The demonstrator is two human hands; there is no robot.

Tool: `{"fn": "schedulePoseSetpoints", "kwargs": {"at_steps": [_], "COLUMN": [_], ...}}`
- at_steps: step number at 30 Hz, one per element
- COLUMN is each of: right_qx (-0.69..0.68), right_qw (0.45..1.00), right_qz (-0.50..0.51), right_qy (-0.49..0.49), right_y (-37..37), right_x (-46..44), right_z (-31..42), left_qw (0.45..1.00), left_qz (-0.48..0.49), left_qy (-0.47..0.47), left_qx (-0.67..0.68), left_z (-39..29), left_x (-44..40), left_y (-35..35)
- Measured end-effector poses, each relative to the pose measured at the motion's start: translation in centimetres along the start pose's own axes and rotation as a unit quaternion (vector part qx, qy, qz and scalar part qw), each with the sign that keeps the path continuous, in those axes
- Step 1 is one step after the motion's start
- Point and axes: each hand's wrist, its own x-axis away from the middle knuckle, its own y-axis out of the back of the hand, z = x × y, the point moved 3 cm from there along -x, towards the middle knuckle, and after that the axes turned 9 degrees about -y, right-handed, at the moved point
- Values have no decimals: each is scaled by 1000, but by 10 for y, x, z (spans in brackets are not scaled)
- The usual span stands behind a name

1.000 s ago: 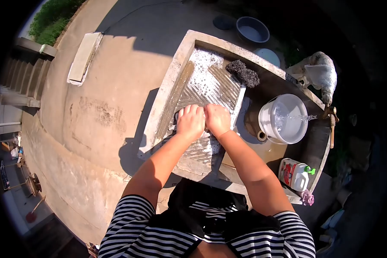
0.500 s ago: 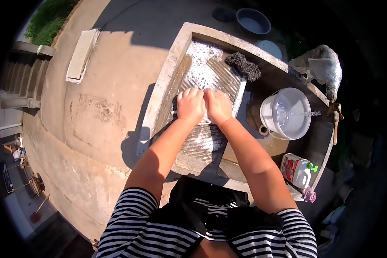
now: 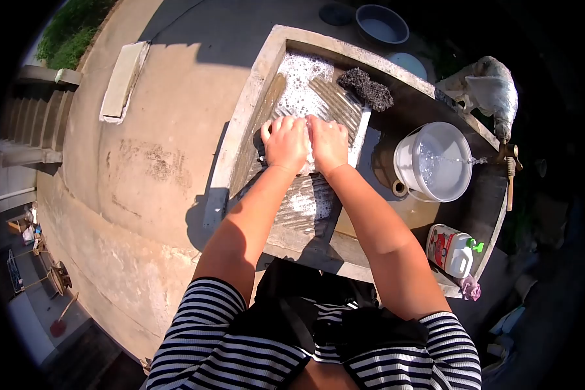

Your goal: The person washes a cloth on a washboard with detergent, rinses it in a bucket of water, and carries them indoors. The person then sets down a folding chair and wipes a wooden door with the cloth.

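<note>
Side by side, my left hand [image 3: 286, 142] and my right hand [image 3: 328, 144] press down on the ridged washboard slope [image 3: 299, 195] of a concrete sink. Both have their fingers curled over a whitish, soapy cloth [image 3: 309, 162], which shows only as a strip between and below the hands; most of it is hidden. White suds [image 3: 302, 81] cover the slope above my hands, and more foam lies below them. A dark, curly scrubbing pad [image 3: 365, 90] rests at the upper right edge of the slope.
In the sink's right basin a white bucket [image 3: 433, 162] takes running water from the tap [image 3: 508, 156]. A detergent jug [image 3: 450, 250] with a green pump stands in the lower right corner, near a pink cloth [image 3: 469, 288]. Beyond the sink wall [image 3: 344, 47] sits a grey basin [image 3: 382, 25].
Both hands have slid a little up the slope, staying together over the cloth. The sink and its contents have shifted slightly in view.
</note>
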Motion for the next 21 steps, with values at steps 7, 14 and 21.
{"fn": "schedulePoseSetpoints", "kwargs": {"at_steps": [7,14,21], "right_qx": [-46,-13,-19], "right_qw": [996,998,993], "right_qz": [65,-48,104], "right_qy": [49,31,54], "right_y": [16,-8,15], "right_x": [94,-2,95], "right_z": [3,-1,5], "left_qw": [991,999,990], "left_qz": [107,12,114], "left_qy": [47,45,41], "left_qx": [70,-14,69], "left_z": [-41,-6,-40], "left_x": [103,17,101], "left_y": [41,2,37]}}
